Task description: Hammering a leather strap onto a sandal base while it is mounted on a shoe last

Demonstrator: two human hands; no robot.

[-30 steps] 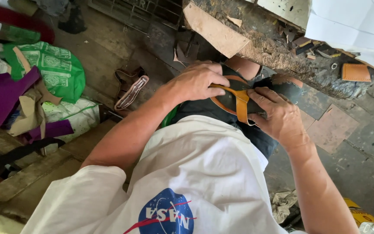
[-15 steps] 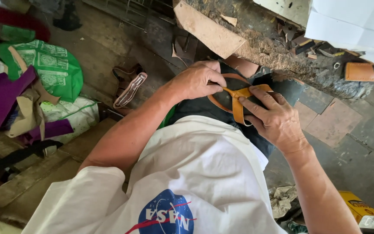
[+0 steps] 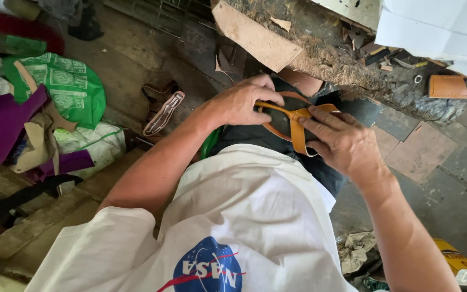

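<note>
In the head view, a sandal with a dark sole and tan leather straps lay on the person's lap, a little above the middle of the frame. The left hand came in from the left and pinched the thin strap near the sandal's upper edge, its grip closed on the strap between thumb and fingers. The right hand pressed down from the right, fingers flat over the wider orange-tan strap where the bands crossed, holding it against the sole; its grip looked closed on that strap, though the thumb was hidden beneath.

The sandal seemed light and easily turned with one hand. The straps looked supple and would bend rather than crack, while the sole appeared stiffer and the better place to steady the piece. Leather of that finish probably offered a fair, non-slippery hold.

At the upper right ran a rough, scrap-strewn desk, with a small tan leather piece on it. A green bag and purple cloth lay at the left, and another sandal sat on the floor beside the left forearm.
</note>
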